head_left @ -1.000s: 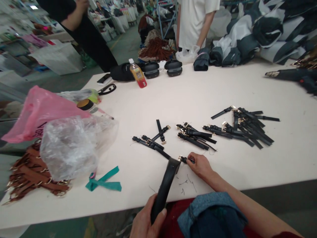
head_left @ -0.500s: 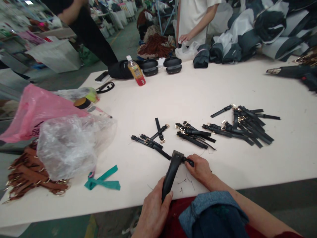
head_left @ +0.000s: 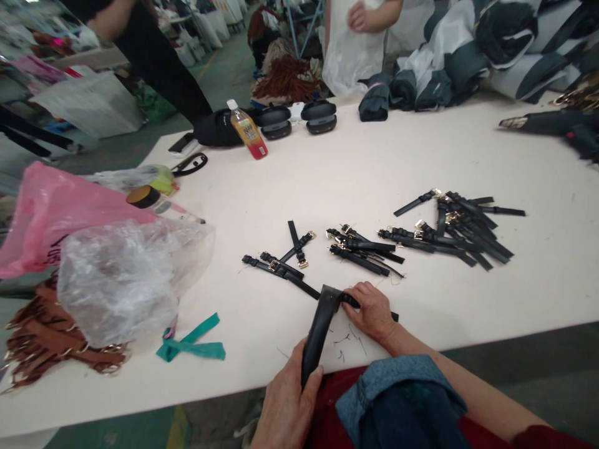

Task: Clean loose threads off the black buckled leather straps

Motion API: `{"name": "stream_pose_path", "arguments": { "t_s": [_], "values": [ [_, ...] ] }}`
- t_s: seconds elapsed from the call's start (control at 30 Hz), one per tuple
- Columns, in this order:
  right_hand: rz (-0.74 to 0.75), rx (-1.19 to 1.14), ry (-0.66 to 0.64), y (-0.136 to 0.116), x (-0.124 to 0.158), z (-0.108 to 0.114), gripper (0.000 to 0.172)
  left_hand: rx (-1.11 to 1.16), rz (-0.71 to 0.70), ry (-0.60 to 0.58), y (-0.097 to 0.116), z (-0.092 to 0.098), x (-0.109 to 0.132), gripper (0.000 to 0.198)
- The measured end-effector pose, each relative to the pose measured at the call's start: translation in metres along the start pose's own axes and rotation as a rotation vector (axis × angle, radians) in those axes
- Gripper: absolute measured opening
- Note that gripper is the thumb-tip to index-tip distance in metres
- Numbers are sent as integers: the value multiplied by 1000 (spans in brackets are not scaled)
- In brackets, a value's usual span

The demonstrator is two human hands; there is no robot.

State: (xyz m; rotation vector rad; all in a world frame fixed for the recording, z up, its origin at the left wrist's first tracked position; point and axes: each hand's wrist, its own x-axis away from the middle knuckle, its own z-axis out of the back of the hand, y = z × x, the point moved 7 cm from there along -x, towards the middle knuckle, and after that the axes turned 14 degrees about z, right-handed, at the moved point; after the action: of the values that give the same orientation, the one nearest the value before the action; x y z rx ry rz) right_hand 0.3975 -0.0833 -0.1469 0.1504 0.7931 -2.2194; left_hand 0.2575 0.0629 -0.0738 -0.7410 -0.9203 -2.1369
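Note:
My left hand [head_left: 290, 393] wraps around the handle of a black electric clipper [head_left: 316, 337], whose wide flat head points up and away from me. In my right hand [head_left: 372, 312] is a short black buckle strap [head_left: 350, 300], pinched by thumb and fingers. One end of it meets the clipper's head; a dark end [head_left: 395, 317] shows past the wrist side, though the palm hides the middle. Just beyond lie several loose black straps [head_left: 292, 268] with gold buckles. Thread scraps [head_left: 344, 341] are scattered on the table below the clipper.
More black straps [head_left: 365, 249] and a larger pile [head_left: 468, 231] lie to the right. Leftward are a clear plastic bag [head_left: 116, 280], brown straps [head_left: 60, 337] and green ribbon [head_left: 194, 343]. A drink bottle [head_left: 248, 131] and heat gun [head_left: 538, 121] lie farther back. Another person's hand [head_left: 362, 17] is across the table.
My right hand has shifted slightly, and the strap in it sits differently at the clipper's head, with an end now showing behind the hand. The person opposite has raised a hand off the table.

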Motion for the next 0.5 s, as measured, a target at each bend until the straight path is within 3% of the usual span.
{"name": "stream_pose_path", "arguments": {
  "t_s": [0.27,0.5],
  "values": [
    [37,-145,67,8,1,2,9,41,-26,4,0,1,0,54],
    [51,-246,113,15,6,-1,16,39,7,11,-14,-3,4,58]
  ]
}}
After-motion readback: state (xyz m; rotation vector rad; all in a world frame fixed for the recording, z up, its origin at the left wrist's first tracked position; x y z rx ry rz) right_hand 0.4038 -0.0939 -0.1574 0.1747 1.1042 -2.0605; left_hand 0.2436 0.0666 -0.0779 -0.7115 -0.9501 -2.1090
